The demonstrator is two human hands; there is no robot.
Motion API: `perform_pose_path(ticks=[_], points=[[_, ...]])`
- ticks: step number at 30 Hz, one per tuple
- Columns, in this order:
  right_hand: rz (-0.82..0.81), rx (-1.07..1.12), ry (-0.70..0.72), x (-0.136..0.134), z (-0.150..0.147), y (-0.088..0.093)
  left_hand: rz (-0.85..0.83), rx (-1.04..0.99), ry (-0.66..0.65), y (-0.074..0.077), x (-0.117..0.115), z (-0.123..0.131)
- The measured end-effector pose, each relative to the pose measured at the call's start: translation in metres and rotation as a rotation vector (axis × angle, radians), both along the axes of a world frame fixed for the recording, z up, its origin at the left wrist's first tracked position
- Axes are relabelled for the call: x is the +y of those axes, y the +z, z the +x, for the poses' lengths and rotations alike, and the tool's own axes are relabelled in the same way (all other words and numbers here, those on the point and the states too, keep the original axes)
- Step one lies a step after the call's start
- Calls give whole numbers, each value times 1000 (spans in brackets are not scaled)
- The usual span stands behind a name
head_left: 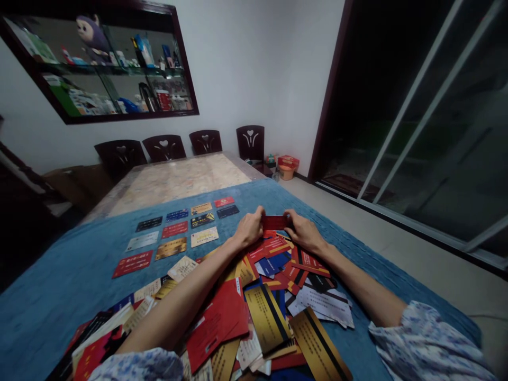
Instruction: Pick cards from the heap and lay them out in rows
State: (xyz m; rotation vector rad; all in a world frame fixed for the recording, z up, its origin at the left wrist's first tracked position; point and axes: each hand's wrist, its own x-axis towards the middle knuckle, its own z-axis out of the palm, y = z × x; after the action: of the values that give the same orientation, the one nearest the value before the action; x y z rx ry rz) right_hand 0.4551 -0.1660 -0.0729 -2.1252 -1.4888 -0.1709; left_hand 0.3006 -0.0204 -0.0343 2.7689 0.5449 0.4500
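Note:
My left hand (249, 228) and my right hand (304, 232) both pinch a red card (275, 222), one at each end, just above a blue cloth (59, 286). Below my hands and forearms lies a loose pile of plastic cards (270, 312) in red, gold, blue, black and white. Farther out on the left, several cards are laid flat in neat rows (178, 230), apart from one another.
The blue cloth covers the near part of a long table; its bare marbled top (178, 180) shows beyond. Dark wooden chairs (251, 142) line the far side. A glass wall cabinet (107, 63) hangs at left, sliding glass doors (428, 121) at right.

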Motion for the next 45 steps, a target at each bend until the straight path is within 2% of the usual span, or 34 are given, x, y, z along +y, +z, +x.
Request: perform_pose_path(ticks=[11,20,31,39,45], points=[[35,-15,43,2,8,-13,40,177,-27,4,-6,-2],[104,-11,114,4,15,-19,22,105,-81,-5,-1,1],[183,-32,104,-1,7,-9,22,1,-114,5,-6,-9],[249,-26,165,0,1,-6,-43,-124,-126,1,-1,-20],[222,2,213,-2,-6,7,-16,-122,-123,7,1,-33]])
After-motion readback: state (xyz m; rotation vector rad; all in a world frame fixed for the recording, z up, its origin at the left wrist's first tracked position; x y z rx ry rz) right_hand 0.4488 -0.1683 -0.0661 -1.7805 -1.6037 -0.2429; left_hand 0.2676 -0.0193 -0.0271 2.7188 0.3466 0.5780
